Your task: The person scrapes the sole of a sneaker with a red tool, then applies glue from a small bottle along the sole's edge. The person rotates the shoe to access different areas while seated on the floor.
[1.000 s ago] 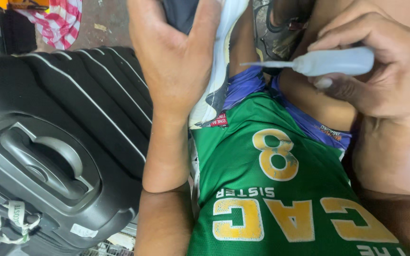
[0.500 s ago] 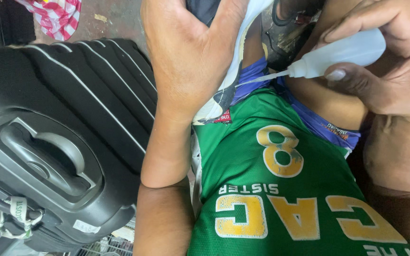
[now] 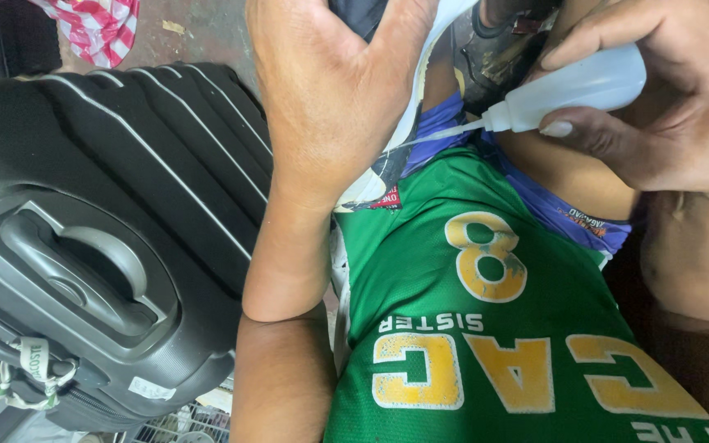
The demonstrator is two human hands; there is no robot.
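Since a second ago, both hands have crept toward the top of the frame, and the bottle's nozzle has drawn nearer the shoe's pale edge. Fingers of my right hand [image 3: 658, 107] are pinching the white squeeze bottle [image 3: 576, 86] at the upper right, thumb underneath, its thin nozzle pointing left at the white sole rim. Fingers of my left hand [image 3: 330, 98] are wrapped over the dark shoe [image 3: 408, 123] at top centre (how tightly they press I cannot tell, since only the back of the hand shows). Below both hands lies my green jersey [image 3: 494, 328] with yellow print, filling the lower right. A black ribbed suitcase [image 3: 108, 246] sits on the left, and a red-and-white cloth [image 3: 96, 29] lies in the upper left corner.
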